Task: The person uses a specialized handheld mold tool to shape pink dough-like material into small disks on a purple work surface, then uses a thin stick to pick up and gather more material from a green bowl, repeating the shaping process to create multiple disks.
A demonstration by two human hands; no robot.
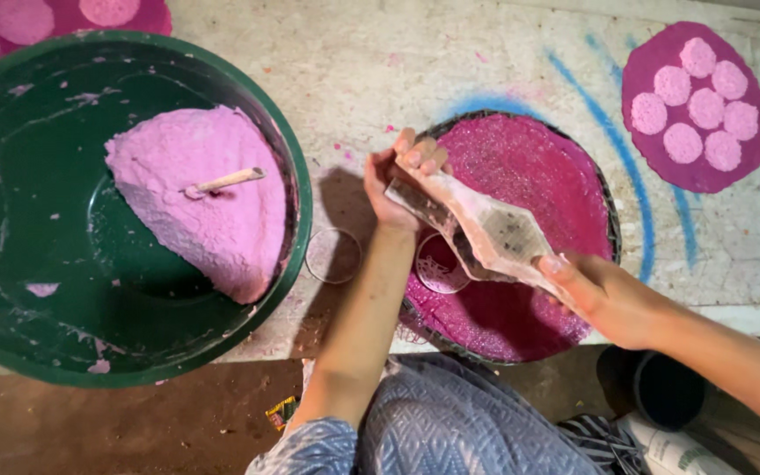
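Right hand (604, 295), left hand (398, 180) pinch crumpled, powder-dusted paper (485, 230).

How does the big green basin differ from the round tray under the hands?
The green basin is larger and deep, with smooth walls; the round tray is smaller and shallow. The basin holds a tall heap of pale pink powder with a stick in it; the tray carries a thin, flat layer of dark magenta grains. The basin stands alone; the left hand and right hand hold a stained sheet above the tray. Both are round and rest on the table.

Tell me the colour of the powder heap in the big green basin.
Pale pink powder heap, head view.
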